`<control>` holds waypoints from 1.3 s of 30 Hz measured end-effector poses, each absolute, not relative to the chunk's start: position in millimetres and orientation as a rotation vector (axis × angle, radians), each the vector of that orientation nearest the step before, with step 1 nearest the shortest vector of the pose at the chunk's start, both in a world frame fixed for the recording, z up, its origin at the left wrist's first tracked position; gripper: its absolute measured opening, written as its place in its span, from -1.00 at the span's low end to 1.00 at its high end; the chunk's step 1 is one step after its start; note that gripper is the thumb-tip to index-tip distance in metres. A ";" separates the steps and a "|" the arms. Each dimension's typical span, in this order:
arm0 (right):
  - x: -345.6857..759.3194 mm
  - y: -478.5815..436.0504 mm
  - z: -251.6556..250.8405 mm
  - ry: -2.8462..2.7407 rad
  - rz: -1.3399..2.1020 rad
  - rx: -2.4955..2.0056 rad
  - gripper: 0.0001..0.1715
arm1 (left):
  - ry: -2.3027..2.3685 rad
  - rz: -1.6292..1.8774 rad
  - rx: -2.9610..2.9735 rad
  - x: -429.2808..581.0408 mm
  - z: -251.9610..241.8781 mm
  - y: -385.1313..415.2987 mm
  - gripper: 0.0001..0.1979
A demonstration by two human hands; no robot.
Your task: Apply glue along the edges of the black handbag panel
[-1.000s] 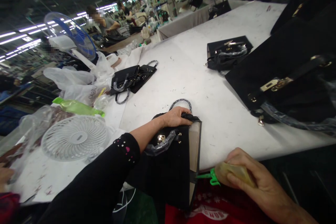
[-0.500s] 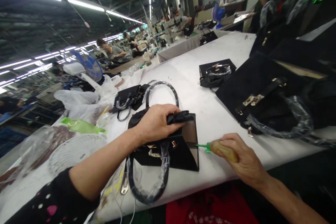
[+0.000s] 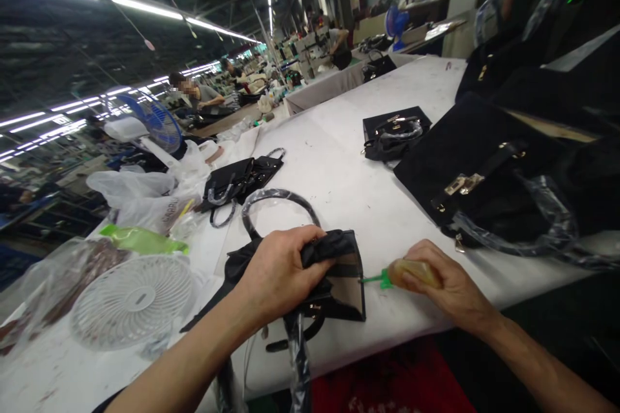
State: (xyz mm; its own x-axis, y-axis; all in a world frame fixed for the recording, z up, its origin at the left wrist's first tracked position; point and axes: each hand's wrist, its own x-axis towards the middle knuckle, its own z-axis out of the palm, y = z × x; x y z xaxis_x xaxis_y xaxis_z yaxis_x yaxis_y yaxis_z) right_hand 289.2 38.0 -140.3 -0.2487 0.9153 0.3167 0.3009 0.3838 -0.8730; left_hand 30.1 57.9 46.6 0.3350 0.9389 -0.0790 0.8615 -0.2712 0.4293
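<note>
My left hand (image 3: 285, 271) is closed on the bunched black fabric of a handbag (image 3: 341, 242) near the table's front edge. The bag is tipped, with a brownish panel edged in black facing right. One plastic-wrapped handle (image 3: 281, 193) arches behind my hand; the other handle (image 3: 299, 361) hangs toward me past the edge. In my right hand (image 3: 450, 284) is a yellowish squeeze bottle (image 3: 411, 274) with a green nozzle, probably glue. Its thin tip points left and meets, or nearly meets, the panel's right edge; contact is hard to tell.
Large black handbags (image 3: 450, 161) crowd the table's right side. Smaller black bags lie at the back (image 3: 394, 132) and left (image 3: 237, 177). A white fan (image 3: 135, 300), plastic bags (image 3: 135, 190) and a green packet (image 3: 145, 240) fill the left. A person (image 3: 198, 93) works beyond.
My left hand has moved slightly down and left, turning the handbag so its near handle drops past the edge. The bottle's tip has shifted slightly down and left along the panel's edge.
</note>
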 end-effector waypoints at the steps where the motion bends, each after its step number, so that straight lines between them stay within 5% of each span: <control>1: 288.9 38.5 -139.6 -1.758 0.904 -1.052 -0.89 | 1.600 0.278 2.196 28.9 46.2 56.1 -0.90; 39: 288.8 32.9 -143.6 -1.762 0.927 -0.963 -0.82 | 1.401 0.449 2.329 5.2 38.7 25.0 -0.88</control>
State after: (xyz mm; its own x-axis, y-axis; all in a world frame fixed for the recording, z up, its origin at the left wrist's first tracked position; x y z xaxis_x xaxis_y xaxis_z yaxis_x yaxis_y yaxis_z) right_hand 288.8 32.9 -143.6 -0.2949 0.8903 0.3471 0.2188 0.4165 -0.8824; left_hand 5.2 25.0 38.7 0.4504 0.8897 0.0739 0.7669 -0.4280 0.4783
